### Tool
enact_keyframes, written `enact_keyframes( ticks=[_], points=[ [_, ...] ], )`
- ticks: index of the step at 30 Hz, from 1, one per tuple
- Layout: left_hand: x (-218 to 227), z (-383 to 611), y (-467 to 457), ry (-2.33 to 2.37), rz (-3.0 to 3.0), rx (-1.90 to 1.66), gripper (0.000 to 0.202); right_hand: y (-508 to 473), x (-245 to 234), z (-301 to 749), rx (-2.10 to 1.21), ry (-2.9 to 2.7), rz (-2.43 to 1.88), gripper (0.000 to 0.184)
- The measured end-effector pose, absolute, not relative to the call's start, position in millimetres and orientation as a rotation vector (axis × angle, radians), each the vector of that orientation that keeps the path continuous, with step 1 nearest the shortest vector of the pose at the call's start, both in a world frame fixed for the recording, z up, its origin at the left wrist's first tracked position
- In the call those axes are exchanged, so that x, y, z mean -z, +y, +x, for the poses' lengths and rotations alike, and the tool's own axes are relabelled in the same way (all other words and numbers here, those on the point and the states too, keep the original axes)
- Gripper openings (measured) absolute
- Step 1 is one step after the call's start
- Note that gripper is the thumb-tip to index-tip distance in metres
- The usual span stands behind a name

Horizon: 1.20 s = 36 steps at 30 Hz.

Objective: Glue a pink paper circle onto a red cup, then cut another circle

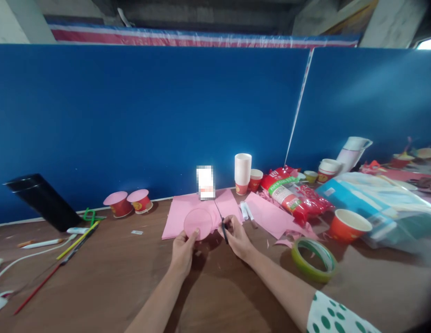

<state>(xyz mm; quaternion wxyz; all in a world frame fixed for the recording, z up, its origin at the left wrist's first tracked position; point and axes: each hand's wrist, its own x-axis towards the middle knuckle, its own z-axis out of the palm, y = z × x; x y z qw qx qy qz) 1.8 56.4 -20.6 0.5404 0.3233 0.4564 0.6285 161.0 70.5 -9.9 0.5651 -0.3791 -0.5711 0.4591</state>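
Note:
A round piece of pink paper [197,222] is pinched between the thumb and fingers of my left hand [184,252]. My right hand [239,238] is closed around a pair of dark-handled scissors [224,230], just right of the disc. Their thin blades point up and away, over the pink paper sheets [177,210] lying on the table. Whether the blades touch the disc I cannot tell. Behind the sheets stands a bright, blurred-out white object [205,182].
Two red cups [120,204] with pink paper tops and a black bottle [45,201] stand left. To the right are stacked paper cups [243,173], a red plastic package [288,194], green tape [314,261] and an orange-red cup [349,226]. A blue partition [149,115] rises behind.

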Motion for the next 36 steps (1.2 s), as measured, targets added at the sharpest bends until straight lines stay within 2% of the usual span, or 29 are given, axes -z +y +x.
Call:
enact_keyframes(
  ticks=[7, 17, 30, 36],
  points=[
    [9, 13, 70, 1.113, 0.623, -1.637, 0.028, 68, 8, 159, -1.110, -1.376, -0.902, 0.038],
    [10, 26, 74, 0.988, 0.613, -1.638, 0.029, 71, 9, 160, -1.064, -1.394, -0.879, 0.024],
    [21, 26, 71, 0.974, 0.693, -1.575, 0.038, 69, 8, 157, -1.129, -1.385, -0.921, 0.025],
    [18, 28, 70, 0.947, 0.656, -1.557, 0.035, 70, 9, 158, -1.192, -1.353, -0.908, 0.028]
  ],
)
